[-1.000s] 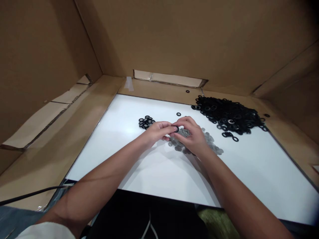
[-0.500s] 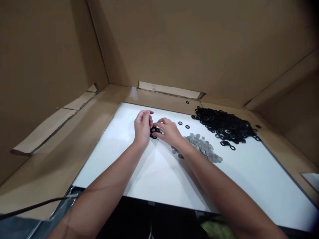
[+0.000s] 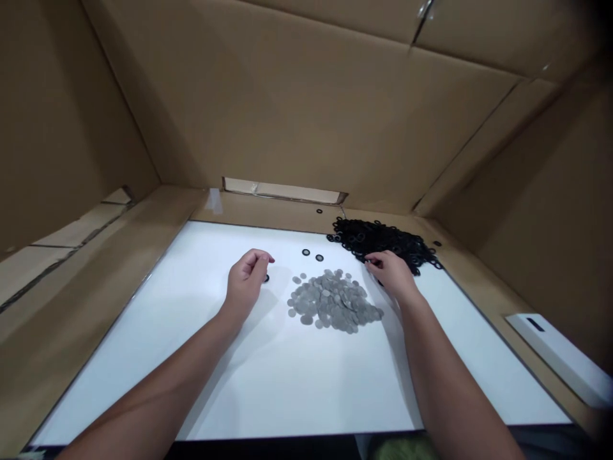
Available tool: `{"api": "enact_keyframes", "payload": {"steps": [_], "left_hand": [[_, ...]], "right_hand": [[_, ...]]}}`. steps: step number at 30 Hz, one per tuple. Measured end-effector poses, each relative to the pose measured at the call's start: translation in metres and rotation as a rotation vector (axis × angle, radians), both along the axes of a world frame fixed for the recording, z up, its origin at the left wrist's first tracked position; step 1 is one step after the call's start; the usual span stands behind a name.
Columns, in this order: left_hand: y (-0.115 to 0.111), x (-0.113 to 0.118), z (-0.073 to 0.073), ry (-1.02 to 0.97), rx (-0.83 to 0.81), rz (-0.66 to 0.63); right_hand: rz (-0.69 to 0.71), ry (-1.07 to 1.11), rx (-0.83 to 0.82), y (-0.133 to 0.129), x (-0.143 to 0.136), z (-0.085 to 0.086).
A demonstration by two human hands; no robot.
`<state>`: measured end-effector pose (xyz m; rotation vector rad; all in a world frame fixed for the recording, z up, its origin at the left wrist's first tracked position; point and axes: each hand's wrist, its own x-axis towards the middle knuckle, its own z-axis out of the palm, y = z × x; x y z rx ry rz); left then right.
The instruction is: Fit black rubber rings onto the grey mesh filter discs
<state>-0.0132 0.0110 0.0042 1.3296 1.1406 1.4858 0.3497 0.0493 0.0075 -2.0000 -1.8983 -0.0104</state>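
Note:
My left hand [image 3: 246,278] is closed over the left part of the white board [image 3: 268,377], its fingers curled in; whatever they hold is hidden. Close beside its thumb a black ring [image 3: 267,278] shows, partly covered by the hand. My right hand [image 3: 391,273] is at the near edge of a heap of black rings [image 3: 378,237], thumb and fingertips pressed together. What lies between those fingertips is too small to make out. Between the two hands spreads a pile of flat grey discs [image 3: 335,300].
Two black rings with grey centres, one a ring [image 3: 306,252] and the other a ring [image 3: 319,257], lie behind the discs. A single black ring [image 3: 319,211] rests on the cardboard at the back. Cardboard walls [image 3: 287,96] surround the board. At right is a white box [image 3: 558,358].
My right hand has left my left hand and moved right to the black ring heap. The camera view has turned right, and the whole disc pile is now uncovered.

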Motion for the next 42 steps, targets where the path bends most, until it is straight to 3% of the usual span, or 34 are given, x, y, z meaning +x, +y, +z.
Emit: {"api": "enact_keyframes", "payload": {"steps": [4, 17, 24, 25, 27, 30, 32, 34, 37, 42], "left_hand": [[-0.001, 0.001, -0.006, 0.089, 0.002, -0.044], [-0.003, 0.001, -0.005, 0.11, 0.007, -0.102], [-0.003, 0.001, -0.003, 0.126, 0.006, -0.102], [-0.003, 0.002, -0.003, 0.135, -0.003, -0.123], [-0.004, 0.004, -0.002, 0.149, -0.033, -0.222], [-0.008, 0.01, -0.001, 0.131, -0.086, -0.444], [-0.01, 0.014, -0.001, 0.11, -0.123, -0.546], [-0.012, 0.016, -0.001, 0.117, -0.155, -0.574], [-0.01, 0.014, -0.002, 0.128, -0.164, -0.514], [-0.005, 0.011, -0.004, 0.071, -0.195, -0.427]], "right_hand": [[-0.012, -0.083, -0.001, 0.002, -0.006, -0.011], [-0.024, -0.197, 0.066, 0.009, -0.025, -0.012], [-0.062, -0.12, 0.184, -0.007, -0.034, 0.012], [-0.034, -0.066, 0.213, -0.012, -0.042, 0.016], [0.158, 0.242, 0.261, -0.023, -0.066, 0.023], [0.5, 0.532, 0.095, -0.039, -0.107, 0.027], [0.592, 0.588, 0.005, -0.046, -0.127, 0.025], [0.612, 0.605, -0.049, -0.049, -0.137, 0.022], [0.601, 0.542, -0.101, -0.046, -0.132, 0.018], [0.698, 0.157, -0.196, -0.041, -0.118, 0.013]]}}
